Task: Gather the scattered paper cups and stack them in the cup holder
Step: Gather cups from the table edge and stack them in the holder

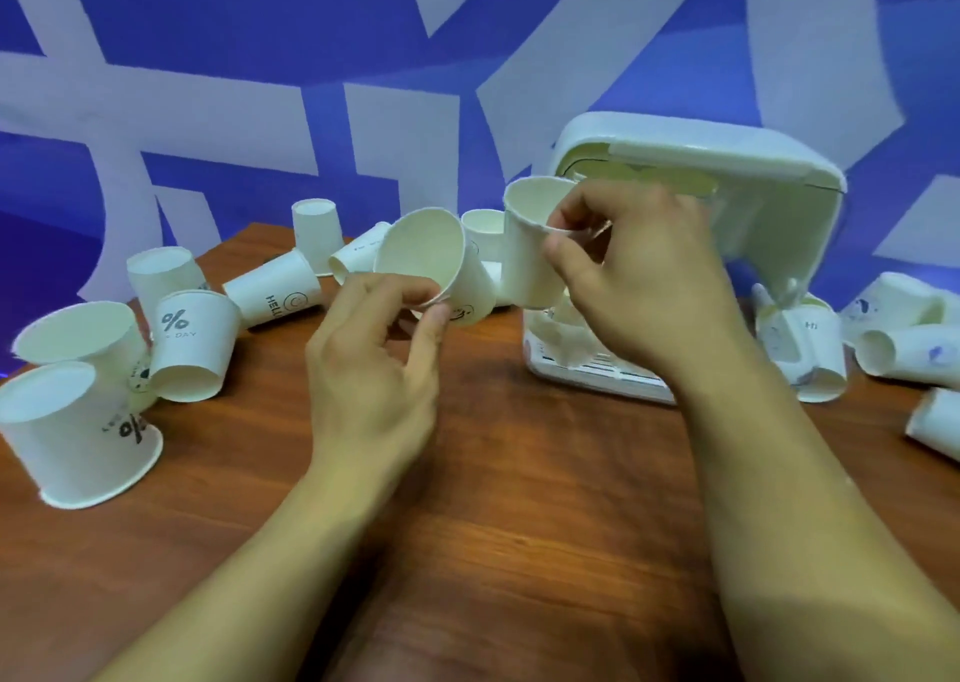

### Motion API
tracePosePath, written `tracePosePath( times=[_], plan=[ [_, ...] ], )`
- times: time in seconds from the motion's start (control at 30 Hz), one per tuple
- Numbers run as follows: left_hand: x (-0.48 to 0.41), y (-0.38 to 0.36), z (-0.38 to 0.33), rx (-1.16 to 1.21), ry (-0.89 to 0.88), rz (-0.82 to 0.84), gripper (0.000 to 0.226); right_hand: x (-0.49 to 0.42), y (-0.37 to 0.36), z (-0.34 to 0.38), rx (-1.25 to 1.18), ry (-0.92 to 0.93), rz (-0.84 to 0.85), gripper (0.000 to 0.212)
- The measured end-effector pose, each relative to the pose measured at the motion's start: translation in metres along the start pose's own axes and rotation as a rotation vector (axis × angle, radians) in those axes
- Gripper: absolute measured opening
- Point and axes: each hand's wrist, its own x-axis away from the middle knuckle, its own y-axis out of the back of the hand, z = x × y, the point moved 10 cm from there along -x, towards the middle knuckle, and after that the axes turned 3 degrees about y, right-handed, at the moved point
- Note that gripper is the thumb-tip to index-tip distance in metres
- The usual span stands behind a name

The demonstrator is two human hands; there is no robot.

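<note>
left hand (374, 369): pinching the near rim of the smiley cup (436, 255) between thumb and fingers (395, 289), holding it tilted above the worktop (519, 499), mouth turning toward the camera.
right hand (639, 286): pinching the rim of the plain cup (527, 250), fingers curling, holding it just right of the smiley cup; touching or apart, cannot tell.
cup holder (769, 198): standing white at the far right of the worktop, behind the right hand, partly hidden.
left cups (78, 432): lying and standing scattered at the left, among them a "%" cup (192, 348) and a "HELLO" cup (275, 291) on its side.
right cups (909, 354): lying on their sides, right of the cup holder.
wall (208, 57): showing blue and white shapes, far behind.
</note>
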Motion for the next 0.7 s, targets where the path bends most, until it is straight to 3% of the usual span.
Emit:
tracePosePath(
  times=[0.4, 0.7],
  plan=[
    [-0.022, -0.117, -0.076, 0.017, -0.036, 0.098, 0.015, 0.010, 0.067, -0.114, 0.015, -0.316, -0.176, 0.021],
    [-0.021, -0.138, -0.058, -0.073, -0.044, 0.105, 0.017, 0.014, 0.024, -0.147, 0.044, -0.397, -0.011, 0.022]
  ],
)
